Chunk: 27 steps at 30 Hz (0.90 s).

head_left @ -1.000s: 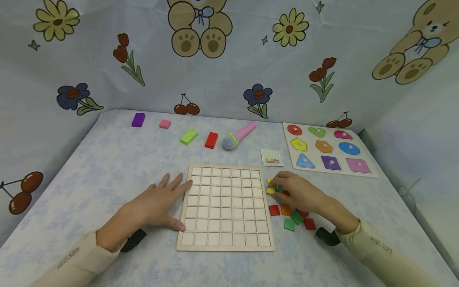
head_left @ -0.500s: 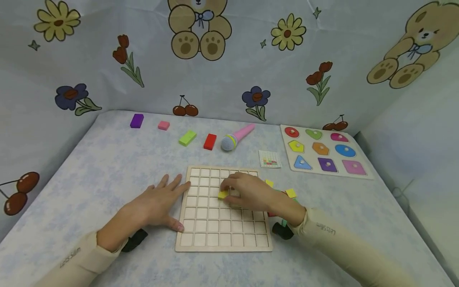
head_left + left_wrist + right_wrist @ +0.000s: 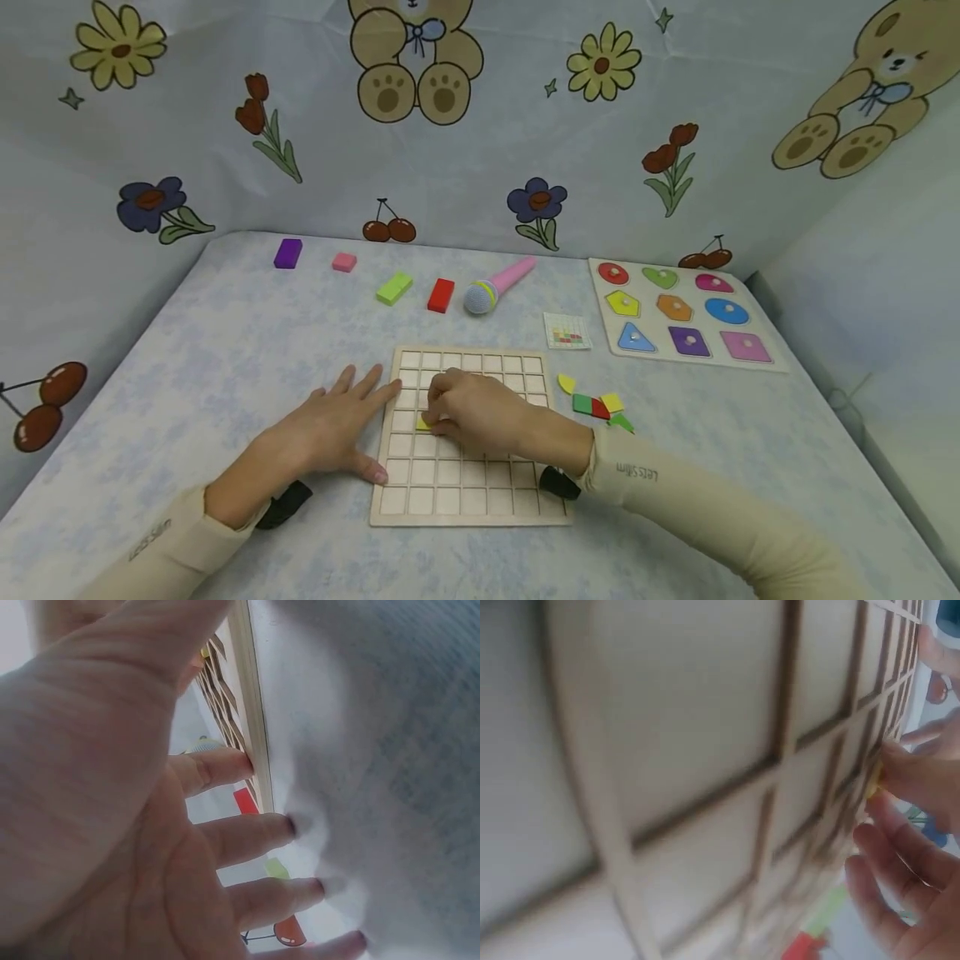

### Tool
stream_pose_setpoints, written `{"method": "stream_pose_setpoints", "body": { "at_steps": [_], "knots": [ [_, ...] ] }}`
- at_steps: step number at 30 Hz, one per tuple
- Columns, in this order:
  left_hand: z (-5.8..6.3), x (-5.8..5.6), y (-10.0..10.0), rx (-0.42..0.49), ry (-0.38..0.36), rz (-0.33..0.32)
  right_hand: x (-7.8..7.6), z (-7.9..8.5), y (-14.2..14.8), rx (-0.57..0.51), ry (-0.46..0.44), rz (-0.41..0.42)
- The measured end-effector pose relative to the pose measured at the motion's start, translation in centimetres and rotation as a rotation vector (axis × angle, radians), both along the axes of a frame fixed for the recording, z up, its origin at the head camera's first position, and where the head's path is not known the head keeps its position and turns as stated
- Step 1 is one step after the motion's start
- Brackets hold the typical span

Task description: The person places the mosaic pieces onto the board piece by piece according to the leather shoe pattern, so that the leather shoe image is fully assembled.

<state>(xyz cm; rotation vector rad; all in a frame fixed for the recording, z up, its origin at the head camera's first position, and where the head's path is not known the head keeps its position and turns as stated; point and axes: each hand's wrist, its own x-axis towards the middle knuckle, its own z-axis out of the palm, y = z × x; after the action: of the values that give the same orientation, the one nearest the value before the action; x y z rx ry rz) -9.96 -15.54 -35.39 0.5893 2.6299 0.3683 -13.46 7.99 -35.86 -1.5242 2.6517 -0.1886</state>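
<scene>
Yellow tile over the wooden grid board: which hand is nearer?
Right. The right hand pinches the yellow tile over the wooden grid board; the left hand rests at the board's left edge, apart from the tile.

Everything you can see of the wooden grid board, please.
The wooden grid board looks pale and unpainted, roughly square, with a plain rim and thin raised strips dividing it into seven columns and seven rows of shallow cells. It lies flat on the table. The left grip touches its left rim. The right grip hides several cells and pinches a yellow tile at the board's left part; whether it is seated is unclear.
</scene>
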Motion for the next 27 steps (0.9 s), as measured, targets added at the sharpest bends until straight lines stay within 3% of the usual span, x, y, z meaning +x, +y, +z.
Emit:
{"method": "stream_pose_setpoints", "body": {
  "at_steps": [4,6,9,13,17,21,24,27],
  "knots": [
    [0.1,0.0,-0.1,-0.002,0.01,-0.002,1.3,0.5,0.5,0.188,0.248,0.079],
    [0.1,-0.1,-0.1,0.0,0.016,-0.006,1.9,0.7,1.0,0.265,0.287,0.088],
    [0.2,-0.2,-0.1,0.002,0.015,-0.008,2.3,1.0,1.8,0.273,0.209,0.056],
    [0.2,-0.2,-0.1,0.001,-0.001,0.0,1.4,1.6,3.7,0.108,0.016,-0.041],
    [0.3,0.0,0.0,0.002,-0.007,0.002,-0.7,2.4,7.4,-0.004,-0.067,-0.317],
    [0.3,0.2,0.0,0.003,-0.011,0.001,-2.5,2.6,11.3,0.063,-0.123,-0.602],
    [0.3,0.3,0.0,0.0,-0.008,0.0,-3.2,2.3,13.0,0.097,-0.211,-0.682],
    [0.3,0.4,0.0,-0.006,0.001,-0.003,-3.6,1.8,13.8,0.078,-0.292,-0.697]
  ]
}}
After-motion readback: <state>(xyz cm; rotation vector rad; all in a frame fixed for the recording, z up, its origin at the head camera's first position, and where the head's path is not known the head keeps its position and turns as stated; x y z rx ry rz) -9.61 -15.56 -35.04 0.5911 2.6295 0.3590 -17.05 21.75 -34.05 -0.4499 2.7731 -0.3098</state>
